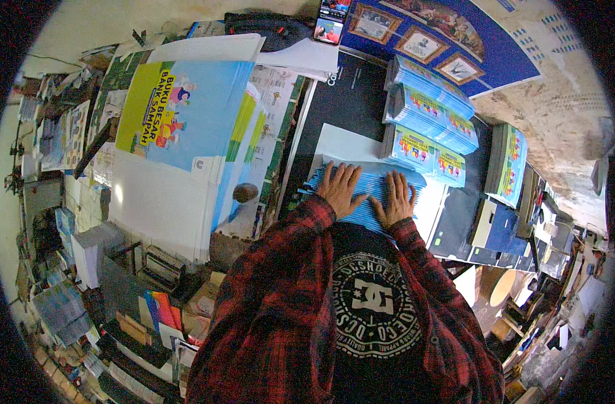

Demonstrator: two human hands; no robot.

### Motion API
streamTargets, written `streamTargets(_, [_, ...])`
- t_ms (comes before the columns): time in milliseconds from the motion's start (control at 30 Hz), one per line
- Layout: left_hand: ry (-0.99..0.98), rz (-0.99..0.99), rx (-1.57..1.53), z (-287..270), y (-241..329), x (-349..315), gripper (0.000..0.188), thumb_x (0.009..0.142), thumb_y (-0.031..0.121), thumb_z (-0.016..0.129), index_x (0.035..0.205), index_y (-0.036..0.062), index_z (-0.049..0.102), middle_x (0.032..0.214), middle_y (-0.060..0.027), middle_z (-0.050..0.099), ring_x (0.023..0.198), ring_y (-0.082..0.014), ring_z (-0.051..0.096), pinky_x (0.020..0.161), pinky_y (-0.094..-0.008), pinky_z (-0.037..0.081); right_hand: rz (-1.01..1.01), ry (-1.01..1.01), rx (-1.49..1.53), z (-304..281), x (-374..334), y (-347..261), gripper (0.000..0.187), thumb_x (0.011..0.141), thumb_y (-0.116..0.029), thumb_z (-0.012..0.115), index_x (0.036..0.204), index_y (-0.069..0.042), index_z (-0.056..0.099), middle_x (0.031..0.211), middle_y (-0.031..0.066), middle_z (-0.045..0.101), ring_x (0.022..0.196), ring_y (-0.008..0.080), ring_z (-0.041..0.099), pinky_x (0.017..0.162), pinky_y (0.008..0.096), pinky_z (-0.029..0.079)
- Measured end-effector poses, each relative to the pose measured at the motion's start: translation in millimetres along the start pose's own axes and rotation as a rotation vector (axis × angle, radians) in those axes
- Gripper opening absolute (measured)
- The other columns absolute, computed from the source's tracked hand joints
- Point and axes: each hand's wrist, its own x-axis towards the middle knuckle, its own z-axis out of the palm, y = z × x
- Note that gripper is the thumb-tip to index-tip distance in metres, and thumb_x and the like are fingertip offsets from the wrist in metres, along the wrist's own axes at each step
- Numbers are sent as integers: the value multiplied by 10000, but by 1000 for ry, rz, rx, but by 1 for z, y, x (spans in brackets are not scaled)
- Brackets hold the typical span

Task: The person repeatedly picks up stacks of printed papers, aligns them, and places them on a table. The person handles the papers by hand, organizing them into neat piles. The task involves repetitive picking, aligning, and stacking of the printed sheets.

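Observation:
A fanned pile of blue-edged sheets or thin booklets (pixel 363 217) lies on the table in front of my body, its edges staggered in rows. My left hand (pixel 341 190) rests flat on the pile's left part, fingers stretched out and apart. On the right part lies my right hand (pixel 393 200), also flat with its fingers spread. The two thumbs point at each other, nearly meeting. Beneath the pile shows a white sheet (pixel 338 140). Just beyond my right hand stand several stacks of blue and yellow printed booklets (pixel 425 108).
To the left is a large pile of blue and yellow printed sheets (pixel 206 114) over white paper. Another booklet stack (pixel 507 165) stands far right. A phone (pixel 330 27) is at the back, near a black bag (pixel 267 30). Dark table surface (pixel 351 101) lies behind the pile.

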Motion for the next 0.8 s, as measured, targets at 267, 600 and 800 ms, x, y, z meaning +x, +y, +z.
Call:
streamTargets(267, [-11,-21,-60,-1,2,-7,590,872,542,438,1162,33,503,1118,-128,526,1072,-300,480,989,-506,285,43,-135,12,-11,10,33,405,877,-430,512,1025,-57,572,1003,120,564,1004,291,522,933,500,323])
streamTargets(600, [-66,-69,-34,-6,-10,-18,450,895,454,462,1026,34,553,972,-137,554,975,-304,511,891,-441,377,-106,-51,9,-10,-15,41,395,880,-386,519,1090,-53,562,1048,123,574,997,292,529,907,421,368])
streamTargets(800, [157,-22,-112,-5,-22,-20,423,894,443,470,1004,56,599,929,-135,601,884,-301,559,821,-430,431,-9,-185,124,-12,-16,76,398,885,-392,531,1056,-41,611,1028,138,614,971,301,570,884,388,419])
